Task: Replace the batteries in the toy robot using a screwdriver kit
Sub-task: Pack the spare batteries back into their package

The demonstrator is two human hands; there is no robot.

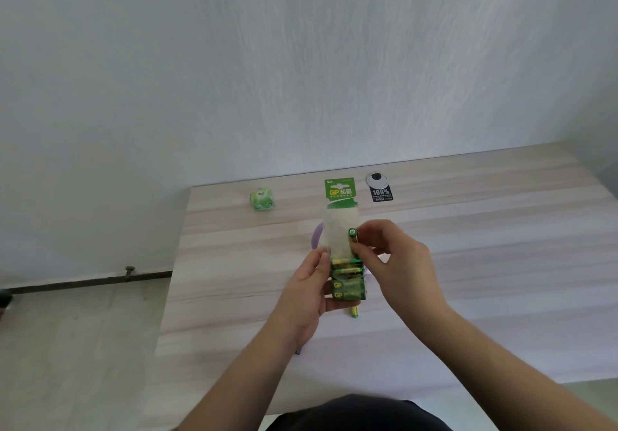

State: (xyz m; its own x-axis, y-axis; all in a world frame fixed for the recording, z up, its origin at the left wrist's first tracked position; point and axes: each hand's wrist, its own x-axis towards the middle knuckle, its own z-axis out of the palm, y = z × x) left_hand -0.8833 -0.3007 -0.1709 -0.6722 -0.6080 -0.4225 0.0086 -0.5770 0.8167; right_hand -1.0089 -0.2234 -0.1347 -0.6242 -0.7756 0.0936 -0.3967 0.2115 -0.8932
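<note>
Over the middle of the counter [468, 230], I saw the left hand [311, 297] curled around the green battery pack [347, 283], its card reaching toward the far edge, while the right hand [394, 260] pinched one battery [353, 232] at the pack's opened top.

The green battery pack [346, 263] is upright above the table [468, 246], one battery [352, 232] pulled out at its right edge.
</note>
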